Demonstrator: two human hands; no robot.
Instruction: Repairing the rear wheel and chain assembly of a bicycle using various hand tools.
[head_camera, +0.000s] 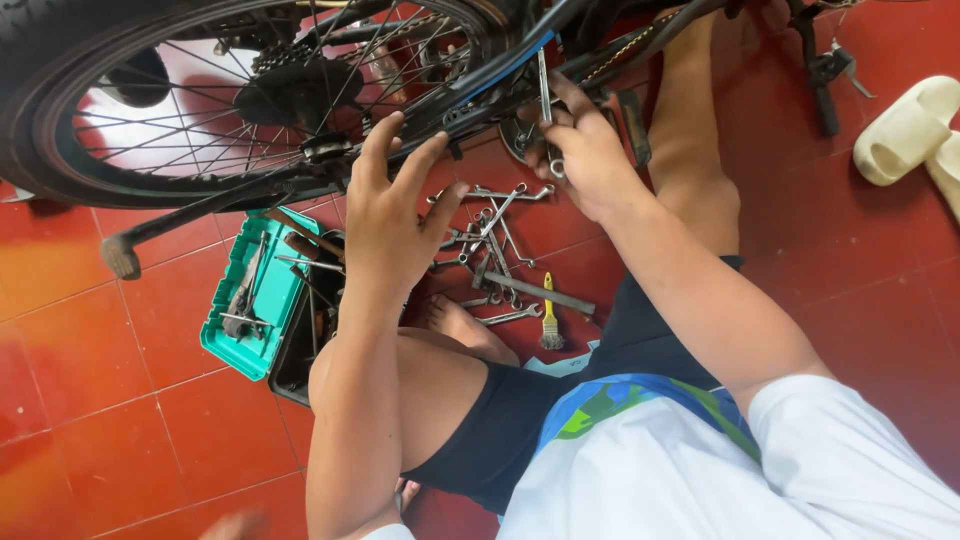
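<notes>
Head view, looking down on a person seated on a red tiled floor (120, 380) beside a bicycle.

Left hand (385, 215): spread wide, fingers apart, fingertips pressed against the black frame tube (470, 95) near the hub of the rear wheel (60, 110). It grips nothing; it rests on the frame with the palm lifted off.

Right hand (590, 160): closed around a slim metal wrench (544, 95), which stands nearly upright with its upper end at the frame, just beside the chain (625, 50). The fingers wrap the lower part of the shaft.

Bicycle: tilted across the top of the view, wheel to the left, spokes and sprocket visible. A pedal (120, 255) on its crank hangs low at the left, near the floor.

Floor items: a loose pile of spanners (495, 235) lies between the two forearms, directly below the hands. A small brush with a yellow handle (549, 310) lies just beside the pile, next to a grey metal bar (540, 293). A teal tool tray (265, 300) holding a few tools sits left of the left forearm, touching a dark toolbox (305, 340). The person's bare foot (465, 325) rests near the pile. Pale slippers (905, 130) lie well apart at the right edge.
</notes>
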